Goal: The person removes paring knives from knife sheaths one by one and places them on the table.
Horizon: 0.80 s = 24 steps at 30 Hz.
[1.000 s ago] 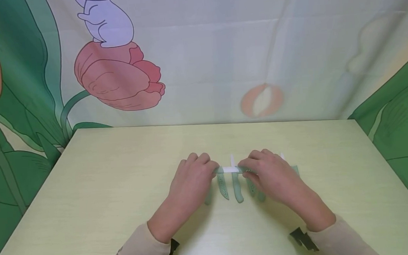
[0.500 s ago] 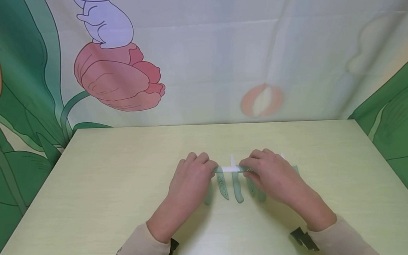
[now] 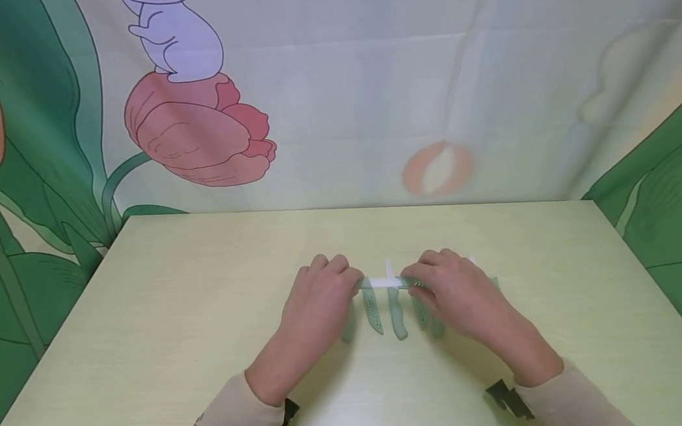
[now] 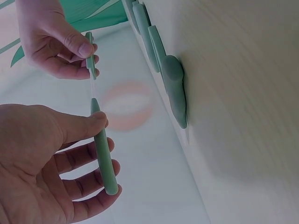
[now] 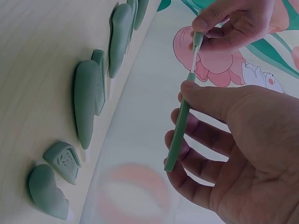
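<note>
My left hand (image 3: 320, 305) pinches the green handle (image 4: 105, 158) of a small knife between thumb and fingers, raised above the table. Its white blade (image 3: 385, 282) lies level between the hands. At the blade's other end, my right hand (image 3: 460, 293) grips a green blade sheath (image 5: 178, 133); the blade's tip is out of sight, apparently inside it. Below the hands, a patterned sheath (image 3: 373, 312) and another green-handled knife (image 3: 397, 314) with a white blade lie side by side on the table. Further green pieces are partly covered by both hands.
The right wrist view shows several pieces in a row on the pale table (image 3: 179, 353), including a long green handle (image 5: 85, 105), a short sheath (image 5: 65, 161) and a curved green handle (image 5: 46, 191). A printed curtain (image 3: 334, 96) hangs behind the table's far edge.
The hands have drawn very slightly apart, and a little more white blade shows between them. The pieces on the table have stayed in place.
</note>
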Each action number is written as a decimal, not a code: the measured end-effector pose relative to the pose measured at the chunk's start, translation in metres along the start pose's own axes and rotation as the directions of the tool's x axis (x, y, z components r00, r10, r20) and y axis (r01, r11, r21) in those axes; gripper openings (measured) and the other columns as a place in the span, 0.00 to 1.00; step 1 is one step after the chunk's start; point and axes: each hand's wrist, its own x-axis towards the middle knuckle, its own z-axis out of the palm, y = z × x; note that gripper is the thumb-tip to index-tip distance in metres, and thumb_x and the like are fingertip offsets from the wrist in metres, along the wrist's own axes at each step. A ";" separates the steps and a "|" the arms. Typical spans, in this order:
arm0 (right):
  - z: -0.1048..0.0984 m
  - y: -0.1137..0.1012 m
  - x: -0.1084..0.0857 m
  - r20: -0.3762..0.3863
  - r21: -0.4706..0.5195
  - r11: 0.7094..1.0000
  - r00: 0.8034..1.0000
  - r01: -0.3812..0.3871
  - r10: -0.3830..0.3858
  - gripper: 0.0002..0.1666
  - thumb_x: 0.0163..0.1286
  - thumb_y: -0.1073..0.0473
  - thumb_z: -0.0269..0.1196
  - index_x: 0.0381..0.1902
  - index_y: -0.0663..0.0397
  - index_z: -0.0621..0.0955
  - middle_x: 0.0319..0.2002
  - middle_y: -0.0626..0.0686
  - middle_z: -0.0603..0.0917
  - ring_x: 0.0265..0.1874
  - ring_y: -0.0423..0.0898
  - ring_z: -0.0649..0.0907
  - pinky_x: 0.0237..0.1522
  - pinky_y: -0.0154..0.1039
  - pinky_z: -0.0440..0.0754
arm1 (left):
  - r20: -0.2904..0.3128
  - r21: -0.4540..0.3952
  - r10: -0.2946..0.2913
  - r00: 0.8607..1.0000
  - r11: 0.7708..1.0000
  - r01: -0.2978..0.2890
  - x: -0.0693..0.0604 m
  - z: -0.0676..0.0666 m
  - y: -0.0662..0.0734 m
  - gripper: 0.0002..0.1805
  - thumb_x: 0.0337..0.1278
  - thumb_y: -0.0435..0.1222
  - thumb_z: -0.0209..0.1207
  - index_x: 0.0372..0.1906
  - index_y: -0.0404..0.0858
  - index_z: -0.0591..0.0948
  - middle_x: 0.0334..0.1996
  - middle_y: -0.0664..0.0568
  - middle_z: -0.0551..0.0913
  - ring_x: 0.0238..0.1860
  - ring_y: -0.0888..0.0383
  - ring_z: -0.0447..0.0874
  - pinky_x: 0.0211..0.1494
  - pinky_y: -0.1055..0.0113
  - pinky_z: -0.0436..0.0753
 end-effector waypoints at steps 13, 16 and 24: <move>0.001 0.000 0.000 -0.010 -0.016 1.000 1.000 -0.001 0.001 0.17 0.64 0.63 0.78 0.50 0.49 0.90 0.42 0.49 0.87 0.36 0.49 0.81 0.35 0.42 0.81 | 0.003 0.000 -0.005 1.000 1.000 0.005 -0.001 0.000 0.000 0.10 0.59 0.35 0.76 0.46 0.46 0.91 0.33 0.56 0.80 0.33 0.55 0.69 0.35 0.65 0.74; 0.002 0.000 0.000 -0.010 -0.016 1.000 1.000 0.001 -0.001 0.17 0.64 0.63 0.78 0.50 0.49 0.90 0.42 0.49 0.88 0.36 0.49 0.81 0.35 0.42 0.81 | -0.003 0.001 -0.005 1.000 1.000 0.005 -0.001 0.000 0.000 0.10 0.59 0.35 0.76 0.45 0.46 0.91 0.33 0.56 0.80 0.33 0.55 0.69 0.35 0.65 0.74; 0.001 0.002 0.000 -0.013 -0.018 1.000 1.000 0.000 0.000 0.15 0.64 0.62 0.78 0.49 0.49 0.91 0.41 0.49 0.87 0.35 0.49 0.81 0.35 0.43 0.82 | -0.004 0.014 -0.007 1.000 1.000 0.007 -0.001 0.000 -0.001 0.09 0.61 0.36 0.76 0.45 0.46 0.91 0.32 0.56 0.79 0.32 0.55 0.69 0.35 0.65 0.73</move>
